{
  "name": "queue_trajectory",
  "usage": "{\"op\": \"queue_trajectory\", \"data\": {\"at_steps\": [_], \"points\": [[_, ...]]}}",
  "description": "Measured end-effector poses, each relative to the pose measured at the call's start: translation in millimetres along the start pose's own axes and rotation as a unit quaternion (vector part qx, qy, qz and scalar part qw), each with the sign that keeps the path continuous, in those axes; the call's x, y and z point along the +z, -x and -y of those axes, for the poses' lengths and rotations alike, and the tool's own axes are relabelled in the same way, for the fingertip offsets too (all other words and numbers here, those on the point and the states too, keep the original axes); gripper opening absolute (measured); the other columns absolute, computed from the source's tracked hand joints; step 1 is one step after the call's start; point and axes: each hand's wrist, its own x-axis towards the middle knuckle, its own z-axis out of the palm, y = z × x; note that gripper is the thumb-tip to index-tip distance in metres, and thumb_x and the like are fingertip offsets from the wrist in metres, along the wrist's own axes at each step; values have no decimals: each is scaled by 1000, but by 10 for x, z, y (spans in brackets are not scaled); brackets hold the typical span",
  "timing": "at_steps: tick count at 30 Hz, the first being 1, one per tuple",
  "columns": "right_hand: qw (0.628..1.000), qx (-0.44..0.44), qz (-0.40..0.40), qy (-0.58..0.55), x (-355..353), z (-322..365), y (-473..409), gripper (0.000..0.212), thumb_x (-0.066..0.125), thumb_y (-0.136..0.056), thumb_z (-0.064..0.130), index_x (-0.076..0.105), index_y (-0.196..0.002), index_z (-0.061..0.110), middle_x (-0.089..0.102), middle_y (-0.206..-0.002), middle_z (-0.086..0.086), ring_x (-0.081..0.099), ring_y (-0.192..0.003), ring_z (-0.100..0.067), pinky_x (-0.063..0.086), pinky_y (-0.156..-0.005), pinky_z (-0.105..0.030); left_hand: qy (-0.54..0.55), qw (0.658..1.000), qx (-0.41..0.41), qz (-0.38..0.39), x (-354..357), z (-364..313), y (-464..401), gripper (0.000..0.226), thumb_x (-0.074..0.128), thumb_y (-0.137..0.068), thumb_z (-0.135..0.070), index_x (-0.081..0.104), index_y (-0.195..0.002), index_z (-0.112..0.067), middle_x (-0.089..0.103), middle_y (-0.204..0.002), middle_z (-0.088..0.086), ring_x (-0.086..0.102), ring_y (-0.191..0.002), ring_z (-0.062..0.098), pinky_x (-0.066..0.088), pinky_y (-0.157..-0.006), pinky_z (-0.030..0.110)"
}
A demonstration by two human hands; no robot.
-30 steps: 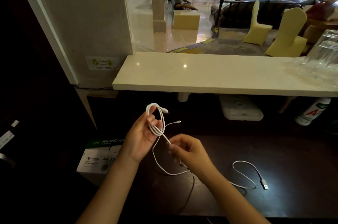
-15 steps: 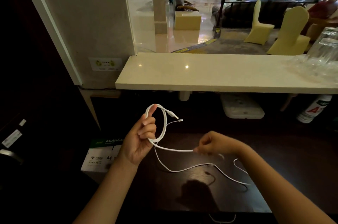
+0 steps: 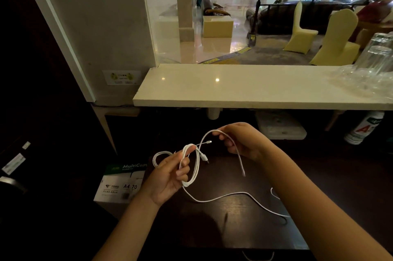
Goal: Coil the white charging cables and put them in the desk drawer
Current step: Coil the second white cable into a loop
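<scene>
A: We're over the dark desk (image 3: pixel 319 207) now, and the white cable (image 3: pixel 192 167) is looking tidier. Several loops are stacked in the left hand (image 3: pixel 170 175), fingers curled shut around the bundle.

B: Yes, thin and glossy, that cable. We can see one small plug (image 3: pixel 209 142) poking out to the right of the loops, and a thicker connector (image 3: pixel 203 157) dangling just below it.

A: And the right hand (image 3: pixel 242 141) sits farther back, pinched closed on a strand that arches up from the bundle and drops down on the near side of that hand.

B: The loose tail runs from the bottom of the loops, snakes right across the desk and slips behind the right forearm.

A: Compared with half a second ago, we've got the right hand lifted up and back, close to the left, instead of stretched out low to the right.

B: And more loops in the left hand than before, less slack lying on the desk. The paper box (image 3: pixel 121 184) sits low on the left.
</scene>
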Motion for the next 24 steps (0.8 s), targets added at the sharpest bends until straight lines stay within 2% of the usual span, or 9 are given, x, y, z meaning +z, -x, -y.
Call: {"op": "queue_trajectory", "data": {"at_steps": [3, 5, 7, 11, 15, 17, 19, 21, 24], "points": [[999, -14, 45, -5, 86, 66, 120, 26, 42, -91, 3, 65, -102, -4, 52, -67, -2, 38, -49, -9, 31, -40, -15, -26, 997, 29, -70, 54, 32, -30, 26, 54, -84, -17, 65, -106, -8, 57, -64, -2, 43, -43, 3, 38, -42, 13], [997, -37, 62, 25, 162, 76, 195, 26, 42, -92, 1, 66, -102, 2, 55, -70, -3, 42, -51, -9, 35, -43, -15, -46, 995, 41, -83, 105, 48, -53, 26, 41, -93, -11, 63, -105, -8, 63, -64, -2, 46, -43, 3, 39, -42, 14], [991, -75, 52, 99, 238, 60, 266, 24, 45, -92, 2, 67, -100, 9, 59, -72, -2, 46, -54, -9, 40, -46, -15, -66, 993, 49, -88, 152, 46, -62, 27, 38, -94, -10, 63, -106, -8, 70, -70, -1, 51, -47, 3, 41, -44, 14], [953, -162, 20, 255, 401, -106, 321, 23, 51, -90, 10, 67, -107, 10, 69, -80, -7, 56, -55, -10, 48, -49, -19, -87, 990, 60, -96, 197, 42, -76, 27, 39, -94, -9, 62, -107, -8, 74, -81, 0, 64, -63, 5, 43, -49, 15], [871, -309, -60, 377, 556, -416, 318, 17, 54, -88, 13, 68, -93, 7, 69, -83, -9, 64, -72, -20, 52, -67, -37, -93, 988, 73, -100, 201, 78, -94, 26, 39, -95, -9, 62, -106, -9, 73, -79, -4, 63, -72, 4, 42, -61, 20], [838, -345, -77, 416, 599, -565, 307, 19, 51, -88, 17, 65, -91, 6, 63, -83, -8, 60, -73, -23, 50, -66, -41, -70, 990, 75, -96, 203, 80, -96, 27, 38, -95, -10, 62, -109, -8, 75, -88, 0, 66, -85, 9, 48, -76, 23], [832, -343, -92, 427, 628, -679, 288, 29, 44, -87, 29, 63, -92, 7, 60, -81, -8, 59, -70, -26, 50, -61, -41, -35, 992, 79, -96, 202, 63, -90, 28, 38, -95, -12, 63, -107, -8, 75, -92, 3, 69, -90, 11, 53, -80, 24], [835, -347, -112, 412, 640, -791, 264, 40, 40, -83, 42, 62, -84, 9, 57, -75, -5, 56, -64, -23, 47, -56, -35, 12, 991, 90, -102, 201, 31, -88, 28, 40, -93, -13, 67, -101, -9, 73, -81, 1, 69, -76, 9, 56, -70, 21], [878, -323, -106, 337, 602, -949, 254, 23, 58, -83, 34, 61, -73, 14, 51, -66, 6, 48, -59, -8, 37, -55, -17, 100, 984, 113, -100, 178, -26, -100, 22, 53, -80, -16, 74, -85, -11, 53, -58, -7, 53, -51, 3, 55, -64, 22]]}}
